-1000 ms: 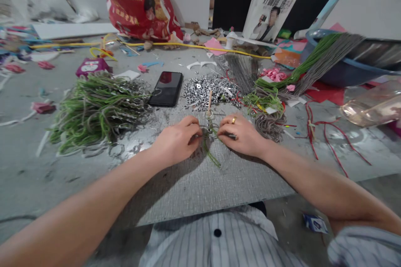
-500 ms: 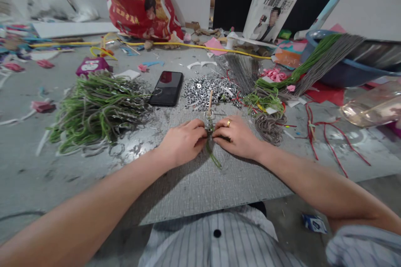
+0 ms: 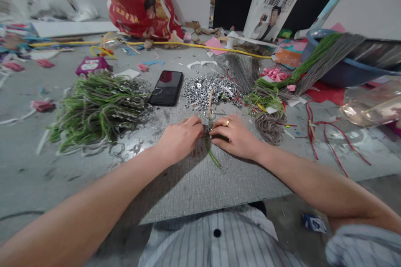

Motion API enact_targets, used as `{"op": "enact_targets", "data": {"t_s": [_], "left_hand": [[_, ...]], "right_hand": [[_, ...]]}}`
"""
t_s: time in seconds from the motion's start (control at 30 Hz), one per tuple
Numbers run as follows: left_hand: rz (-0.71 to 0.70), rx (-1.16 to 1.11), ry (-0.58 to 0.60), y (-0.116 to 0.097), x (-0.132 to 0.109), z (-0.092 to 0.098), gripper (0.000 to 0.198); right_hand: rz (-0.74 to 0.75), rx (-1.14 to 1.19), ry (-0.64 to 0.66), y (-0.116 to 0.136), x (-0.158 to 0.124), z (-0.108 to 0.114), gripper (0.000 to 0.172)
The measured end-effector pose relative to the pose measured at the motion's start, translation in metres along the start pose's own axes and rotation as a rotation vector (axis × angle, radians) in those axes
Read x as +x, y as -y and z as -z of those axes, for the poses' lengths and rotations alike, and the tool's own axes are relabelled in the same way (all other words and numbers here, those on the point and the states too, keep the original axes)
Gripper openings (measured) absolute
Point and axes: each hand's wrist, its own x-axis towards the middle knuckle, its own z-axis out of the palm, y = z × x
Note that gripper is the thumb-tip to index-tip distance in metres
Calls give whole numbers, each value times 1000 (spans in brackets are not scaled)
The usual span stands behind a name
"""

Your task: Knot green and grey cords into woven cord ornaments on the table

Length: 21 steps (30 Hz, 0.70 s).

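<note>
At the middle of the table, my left hand [image 3: 183,138] has its fingers pinched together at a green cord [image 3: 213,156]. Facing it from the other side, my right hand [image 3: 235,137], with a gold ring on one finger, closes thumb and fingertips on the same cord. The cord's loose end trails toward me on the tabletop. Just beyond my fingertips, a small wooden stick [image 3: 210,101] stands by the cord's far end, where a metal ring shows. My fingers partly hide the cord's knotted part.
Small metal rings [image 3: 200,87] lie heaped beyond my hands, beside a black phone [image 3: 166,87]. Finished-looking green and grey cord loops [image 3: 94,112] pile up on the left. Grey cords [image 3: 271,127], red cords [image 3: 326,124] and a blue basin [image 3: 344,71] are on the right.
My left hand's fingers have drawn slightly away to the left, and my right fingertips have shifted a little left along the cord. The surroundings look the same.
</note>
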Motion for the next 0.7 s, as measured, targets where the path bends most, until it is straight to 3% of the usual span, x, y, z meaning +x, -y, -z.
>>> {"op": "enact_targets", "data": {"t_s": [0.33,0.53,0.7], "left_hand": [[12,72,-69,7,-5,6,23],[27,134,-19,5,-6,12,20],[14,103,-1,4,-5,9,20]], "right_hand": [[-12,-3,12,0,1,-1,15],[-16,-13,-15,1,-1,-1,19],[67,-132,-15,9,-3,1,27]]}}
